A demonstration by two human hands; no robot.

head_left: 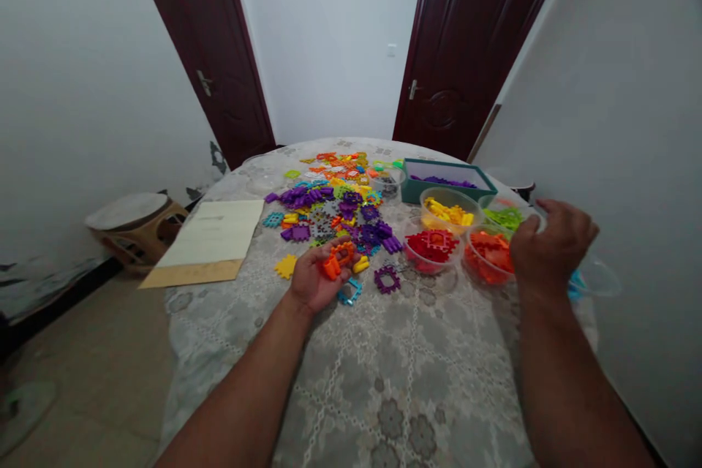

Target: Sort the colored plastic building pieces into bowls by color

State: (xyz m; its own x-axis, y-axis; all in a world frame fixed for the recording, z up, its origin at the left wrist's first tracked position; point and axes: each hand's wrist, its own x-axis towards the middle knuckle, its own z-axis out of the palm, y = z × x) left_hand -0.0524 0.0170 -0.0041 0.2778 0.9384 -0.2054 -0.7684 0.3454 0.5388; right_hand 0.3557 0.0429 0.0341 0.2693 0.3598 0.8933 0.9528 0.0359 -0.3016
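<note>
My left hand (318, 281) is palm up over the near side of a mixed pile, its fingers closed around orange plastic building pieces (333, 265). A light-blue square frame piece (349, 292) lies on the cloth just beside that hand, and a purple frame piece (387, 279) to its right. My right hand (553, 241) is raised at the right, by a bowl of orange pieces (488, 254). Its thumb and forefinger stand apart, with nothing visible between them; the other fingers are curled and partly hidden. Behind it is a bowl of green pieces (503, 216).
The pile (329, 216) of purple, grey and yellow pieces covers the table's middle. Bowls of red pieces (433, 247) and yellow pieces (447, 213) stand to its right, before a green box (412, 192). Paper sheets (213, 234) lie left. A clear bowl (600, 279) is at the right edge.
</note>
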